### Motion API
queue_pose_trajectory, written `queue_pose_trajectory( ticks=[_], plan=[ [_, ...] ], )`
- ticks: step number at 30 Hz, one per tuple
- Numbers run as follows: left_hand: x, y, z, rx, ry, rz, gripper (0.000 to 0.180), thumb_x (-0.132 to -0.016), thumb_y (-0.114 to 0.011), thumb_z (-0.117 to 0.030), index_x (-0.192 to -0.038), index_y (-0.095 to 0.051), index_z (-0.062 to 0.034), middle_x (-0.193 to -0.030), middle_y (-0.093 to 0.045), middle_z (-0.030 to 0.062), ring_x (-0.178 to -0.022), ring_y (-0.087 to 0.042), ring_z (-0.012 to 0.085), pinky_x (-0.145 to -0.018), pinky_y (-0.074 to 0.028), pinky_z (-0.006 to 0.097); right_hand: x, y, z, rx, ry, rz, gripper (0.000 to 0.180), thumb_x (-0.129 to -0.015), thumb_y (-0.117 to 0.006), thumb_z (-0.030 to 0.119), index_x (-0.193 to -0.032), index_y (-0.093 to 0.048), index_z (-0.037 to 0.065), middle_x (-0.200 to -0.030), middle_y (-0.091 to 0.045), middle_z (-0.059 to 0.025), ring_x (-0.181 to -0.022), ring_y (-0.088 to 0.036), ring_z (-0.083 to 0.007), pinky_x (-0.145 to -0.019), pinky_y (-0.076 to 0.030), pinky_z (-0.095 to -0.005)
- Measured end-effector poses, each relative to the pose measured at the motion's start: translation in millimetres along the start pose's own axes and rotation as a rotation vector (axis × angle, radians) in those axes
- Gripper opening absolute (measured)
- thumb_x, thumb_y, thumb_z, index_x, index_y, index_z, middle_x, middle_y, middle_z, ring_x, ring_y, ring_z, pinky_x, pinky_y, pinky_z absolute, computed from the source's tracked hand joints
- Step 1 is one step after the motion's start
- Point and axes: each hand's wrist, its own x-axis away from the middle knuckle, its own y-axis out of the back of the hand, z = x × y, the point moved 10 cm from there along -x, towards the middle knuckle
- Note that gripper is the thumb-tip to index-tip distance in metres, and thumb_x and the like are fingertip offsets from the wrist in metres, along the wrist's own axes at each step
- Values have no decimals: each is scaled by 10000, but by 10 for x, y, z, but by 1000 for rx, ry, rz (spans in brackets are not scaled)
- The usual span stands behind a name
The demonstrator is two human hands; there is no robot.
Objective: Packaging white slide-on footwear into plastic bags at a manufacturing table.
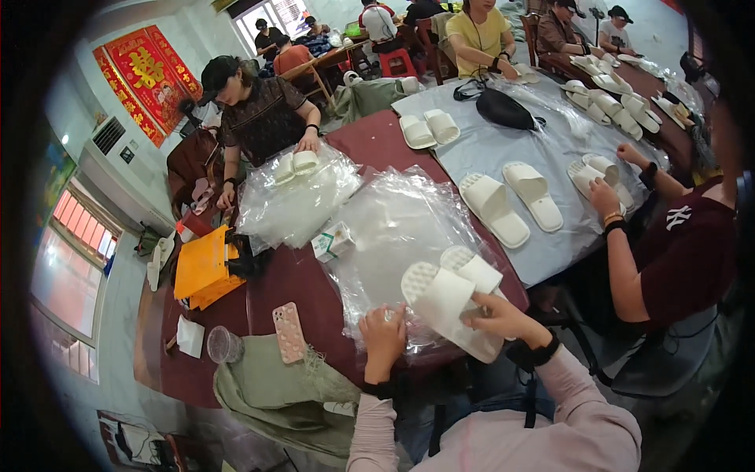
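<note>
My right hand (pixel 503 318) grips a pair of white slippers, thumb and fingers around their side edges. The front slipper (pixel 439 297) has a dimpled sole and a wide strap. Its mate (pixel 478 272) sits partly behind it. Both are held tilted above a stack of clear plastic bags (pixel 397 216) on the dark red table. At the near edge of that stack is my left hand (pixel 384 337), its fingers curled and pressed together on the plastic. How much of the film it pinches is partly hidden.
Left of my hands lie a phone in a pink case (pixel 289 332), a clear plastic cup (pixel 225 346), green cloth (pixel 275 385) and an orange bag (pixel 206 267). A small white box (pixel 333 241) lies beside the bags. Co-workers sit across and to my right, with more slippers (pixel 515 200) on grey sheeting.
</note>
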Motion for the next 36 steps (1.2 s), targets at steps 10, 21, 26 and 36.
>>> queue_pose_trajectory(
  ticks=[10,21,26,36],
  plan=[
    [-312,-73,-67,84,-99,-220,284,-817,-611,-252,-1094,-675,-254,-1179,-575,104,-1065,-506,311,-896,-374,469,471,-467,-121,273,52,452,627,-859,-655,375,-1336,-459,17,-1175,-577,-170,-1110,-513,-235,-978,-372,-320],
    [-375,59,-508,133,-379,46,264,-877,-552,-283,-1044,-660,-110,-1379,-486,104,-1265,-429,328,-1083,-184,577,666,-593,233,131,183,548,656,-845,-658,394,-1358,-451,41,-1344,-445,-195,-1291,-330,-331,-1072,-252,-419],
    [-310,64,-811,71,-558,115,289,-852,-537,-300,-1009,-653,-86,-1343,-501,126,-1260,-426,311,-1066,-209,584,757,-605,128,125,126,602,662,-813,-708,330,-1368,-461,70,-1414,-383,-170,-1329,-281,-329,-1095,-213,-423],
    [-305,-159,-974,-124,-511,-44,378,-794,-555,-356,-1099,-616,-140,-1152,-542,85,-1056,-496,278,-817,-412,463,617,-819,274,59,231,600,650,-843,-674,333,-1370,-437,35,-1392,-412,-180,-1313,-309,-306,-1090,-219,-413]
  ],
)
